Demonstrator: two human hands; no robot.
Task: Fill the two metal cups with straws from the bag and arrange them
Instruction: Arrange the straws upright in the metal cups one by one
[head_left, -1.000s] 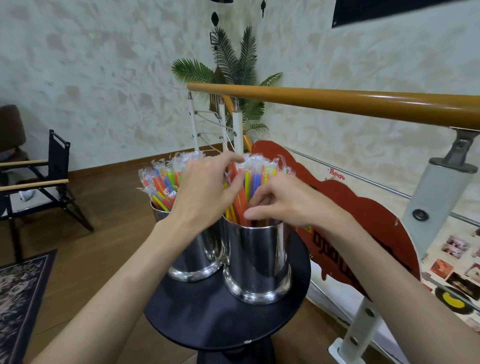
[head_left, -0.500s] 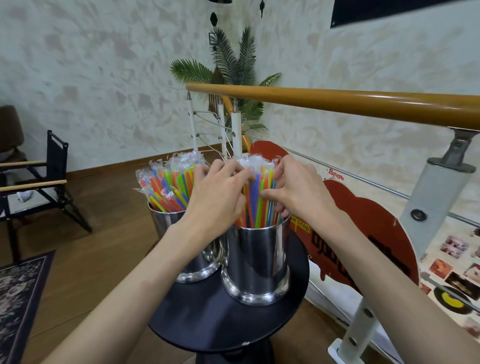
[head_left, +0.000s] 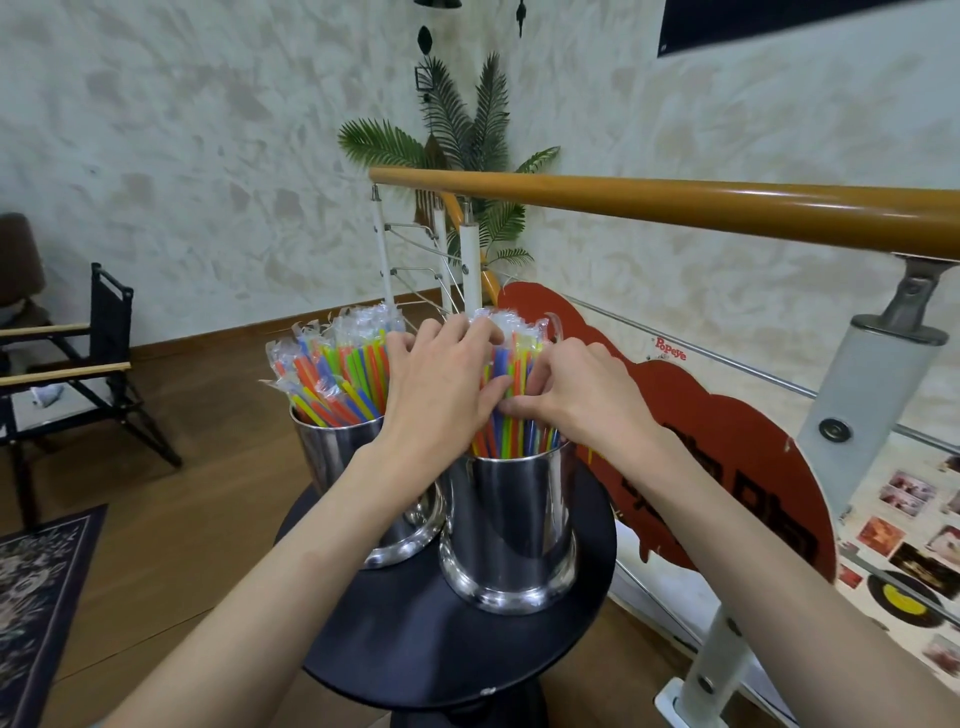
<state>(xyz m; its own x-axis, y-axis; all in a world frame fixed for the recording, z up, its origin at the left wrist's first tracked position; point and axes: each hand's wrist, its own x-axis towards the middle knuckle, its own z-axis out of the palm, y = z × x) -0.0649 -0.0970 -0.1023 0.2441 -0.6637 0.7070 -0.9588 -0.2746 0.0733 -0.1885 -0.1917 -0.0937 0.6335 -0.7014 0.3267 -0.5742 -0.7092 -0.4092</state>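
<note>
Two shiny metal cups stand side by side on a small round black table (head_left: 415, 644). The left cup (head_left: 332, 462) is packed with wrapped coloured straws (head_left: 337, 374) that fan out to the left. The right cup (head_left: 511, 525) holds an upright bunch of wrapped coloured straws (head_left: 511, 364). My left hand (head_left: 441, 384) wraps the left side of that bunch, fingers over the wrapper tips. My right hand (head_left: 576, 395) presses in from the right, thumb and fingers pinched among the straws. No bag is in view.
A wooden handrail (head_left: 675, 208) on white posts runs behind and to the right of the table. A red sign board (head_left: 727, 457) leans against the railing. A black folding chair (head_left: 88, 374) stands at the left, a rug (head_left: 31, 597) lies at bottom left, a palm plant (head_left: 467, 135) stands behind.
My right hand has come from the far right side of the bunch round to its near side, meeting the left thumb. The left hand stays on the straws' left side.
</note>
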